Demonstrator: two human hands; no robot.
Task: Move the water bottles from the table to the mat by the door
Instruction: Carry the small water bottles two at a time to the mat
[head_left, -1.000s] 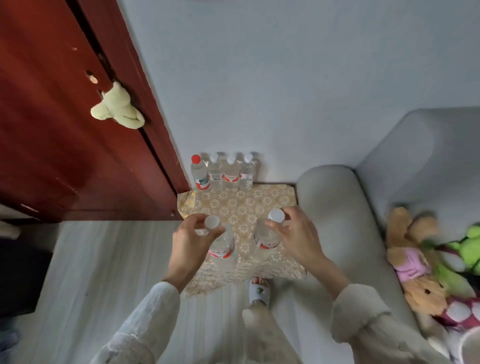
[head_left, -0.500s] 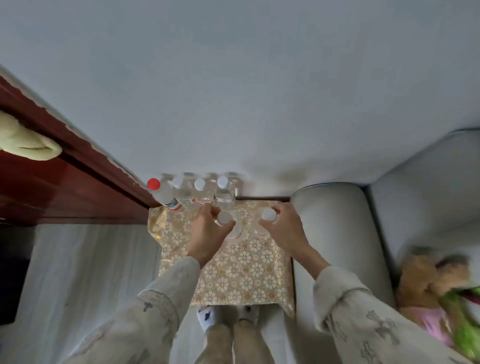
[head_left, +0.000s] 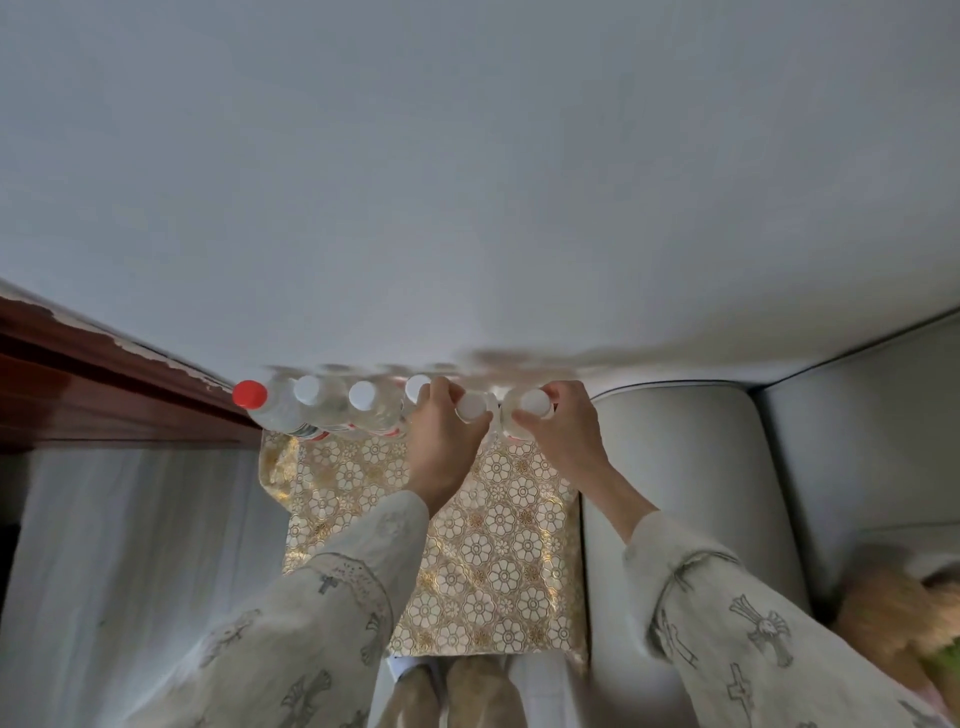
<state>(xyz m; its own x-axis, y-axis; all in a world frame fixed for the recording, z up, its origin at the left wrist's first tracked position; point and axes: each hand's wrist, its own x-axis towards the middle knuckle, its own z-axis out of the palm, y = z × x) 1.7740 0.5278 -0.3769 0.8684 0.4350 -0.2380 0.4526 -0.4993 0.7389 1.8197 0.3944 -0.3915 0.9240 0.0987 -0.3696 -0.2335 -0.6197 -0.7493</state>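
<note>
As two more bottles come down at the back of the gold-patterned mat (head_left: 493, 545), a person's left hand (head_left: 441, 447) pinches one white-capped bottle (head_left: 472, 406) by the neck and the right hand (head_left: 563, 436) grips another (head_left: 535, 404) the same way, fingers curled around the caps. Both bottles sit at the right end of a row along the wall (head_left: 467, 182): a red-capped bottle (head_left: 250, 395) nearest the door frame (head_left: 104, 384), then three white-capped ones (head_left: 363, 396) tight beside it. Whether the two held bottles are standing on the mat or just above it cannot be told; the hands hide their bases. The risk lies in the crowding. The left hand's knuckles are against the nearest standing bottle, and a nudge on release could topple it and set its neighbours going. The mat's rumpled left edge may give a poor footing, and the sofa arm (head_left: 675, 467) close on the right leaves that hand little room to withdraw.
</note>
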